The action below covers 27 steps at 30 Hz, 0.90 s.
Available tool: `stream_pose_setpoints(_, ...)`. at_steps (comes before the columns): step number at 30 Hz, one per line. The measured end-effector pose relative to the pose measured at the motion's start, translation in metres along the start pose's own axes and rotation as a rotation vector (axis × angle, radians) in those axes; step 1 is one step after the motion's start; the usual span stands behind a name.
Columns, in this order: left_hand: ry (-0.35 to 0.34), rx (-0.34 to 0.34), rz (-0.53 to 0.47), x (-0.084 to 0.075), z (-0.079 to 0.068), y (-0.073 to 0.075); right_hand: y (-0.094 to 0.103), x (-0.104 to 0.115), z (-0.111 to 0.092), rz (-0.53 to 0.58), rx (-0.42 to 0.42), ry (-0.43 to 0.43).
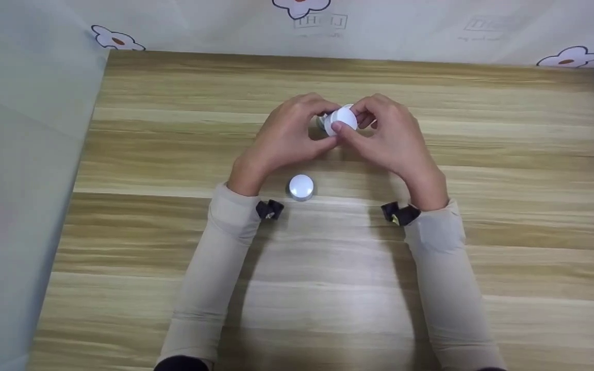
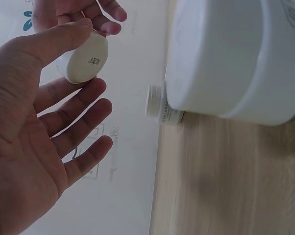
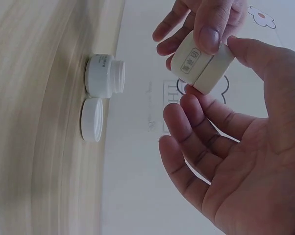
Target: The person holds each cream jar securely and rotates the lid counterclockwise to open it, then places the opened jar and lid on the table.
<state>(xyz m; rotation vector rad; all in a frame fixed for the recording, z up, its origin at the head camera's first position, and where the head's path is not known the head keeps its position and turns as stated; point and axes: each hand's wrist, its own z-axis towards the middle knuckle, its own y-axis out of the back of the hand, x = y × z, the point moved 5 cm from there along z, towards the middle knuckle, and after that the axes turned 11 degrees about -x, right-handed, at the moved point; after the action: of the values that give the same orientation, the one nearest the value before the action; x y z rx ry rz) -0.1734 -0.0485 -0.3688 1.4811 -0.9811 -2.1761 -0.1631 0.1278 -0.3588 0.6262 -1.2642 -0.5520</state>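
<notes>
Three white jars and one loose lid are in view, with two hands at work. The held jar (image 1: 346,117) is in the air above the counter (image 1: 524,206), nearer its far edge and about midway between its left and right edges. The left hand (image 1: 294,131) pinches the labelled part of it between thumb and fingers, the rest of its fingers free. The right hand (image 1: 387,131) pinches the plain part on the other side of a single seam, its remaining fingers bent loosely away.

The closed jar (image 1: 301,186) stands upright on the counter, closer to the near edge than the held one and slightly toward the left edge. The uncapped jar (image 3: 99,78) stands upright toward the far edge, its neck bare; the hands hide most of it from the head camera. Just beside it the loose lid (image 3: 92,120) lies on the counter.

Along the far edge rises one pale backdrop (image 1: 405,36) with three printed flowers (image 1: 567,57). Two pale sleeves (image 1: 209,273) reach in from the near edge, with one dark device (image 1: 269,209) at each wrist.
</notes>
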Motion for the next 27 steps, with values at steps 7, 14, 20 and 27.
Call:
stream_pose_setpoints(7, 0.006, 0.0, -0.003, 0.0011, -0.0008, -0.0002, -0.0013, 0.0009, -0.0011, 0.015, 0.03, 0.014)
stream_pose_setpoints(14, 0.015, -0.005, -0.021, 0.0028, -0.0009, -0.0001, -0.0022, 0.0019, -0.0009, 0.023, 0.026, 0.033)
stream_pose_setpoints(20, 0.031, 0.009, -0.01, 0.0042, 0.0, 0.0001, -0.0034, 0.0026, -0.0011, 0.052, 0.022, 0.09)
stream_pose_setpoints(27, 0.03, 0.014, -0.013, 0.0029, 0.0007, -0.0012, -0.0021, 0.0023, -0.0025, 0.077, 0.029, 0.116)
